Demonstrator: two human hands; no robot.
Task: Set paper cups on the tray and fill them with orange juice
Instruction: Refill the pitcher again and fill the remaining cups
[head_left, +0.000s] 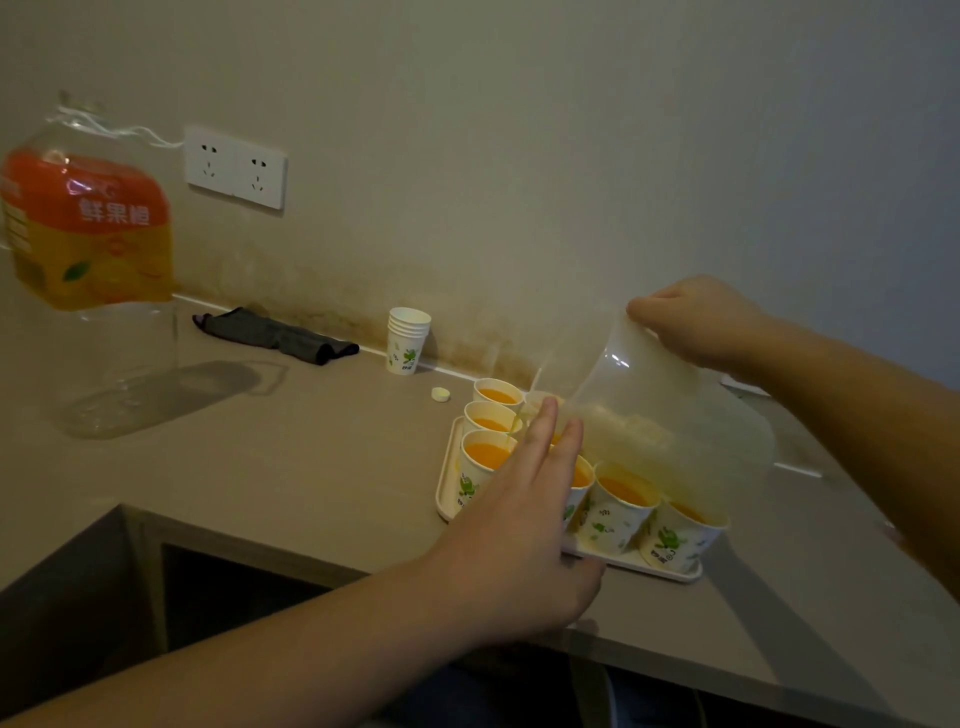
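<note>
We had the clear plastic jug (660, 415) tipped steeply over the tray (447, 478), our right hand (696, 325) curled over its raised base end, and a thin stream of orange juice (515, 423) ran from its spout toward the cup at the front left (480, 465). The jug looked nearly drained, only a pale film clinging to its wall, so we judged it light and easy to hold high by one end, though smooth plastic could slip if wet. The paper cups (621, 506) stood close together on the tray, those we could see holding juice well up toward the rim; we judged them soft-walled, easy to crush and quick to tip or slop, best taken low around the body with a gentle squeeze or, better, moved by the tray's edges. Our left hand (524, 525) lay over the near cups with fingers (543, 431) straight and together, reaching toward the jug's spout; whether they touched the jug or a cup we could not tell, and it gripped nothing we could see. Behind, on the counter (291, 447), stood a spare stack of cups (408, 338), a small bottle cap (440, 395) and the big juice bottle (88, 249)
</note>
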